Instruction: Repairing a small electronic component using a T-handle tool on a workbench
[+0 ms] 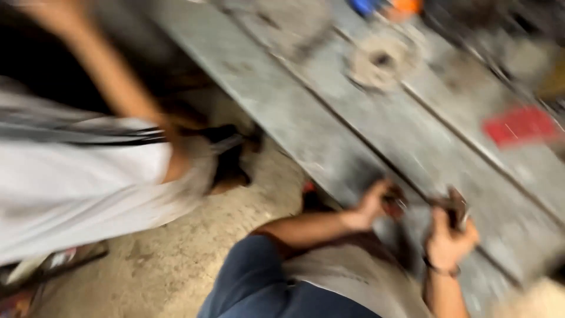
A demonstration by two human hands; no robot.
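View: looking down from the head, the whole picture blurring with motion.
Left hand (372,204): at about five o'clock, curling around a small dark object (395,203) that is resting on the metal workbench (329,123); what the object is cannot be told.
Right hand (448,235): just to the right, clenching a dark brownish tool (456,207) whose tip is pointing up toward twelve o'clock, seemingly lining up with the left hand's piece.
Wrist: a dark band (442,270) is circling the right wrist.
Workbench: grey, scuffed steel plates with long seams running from eleven toward five o'clock.
Round part (381,60): a pale, rough disc with a centre hole, lying at one o'clock.
Red patch (521,125): flat, lying at three o'clock.
Other person (112,76): a bare arm is reaching down at nine o'clock.
Floor (176,259): speckled concrete.
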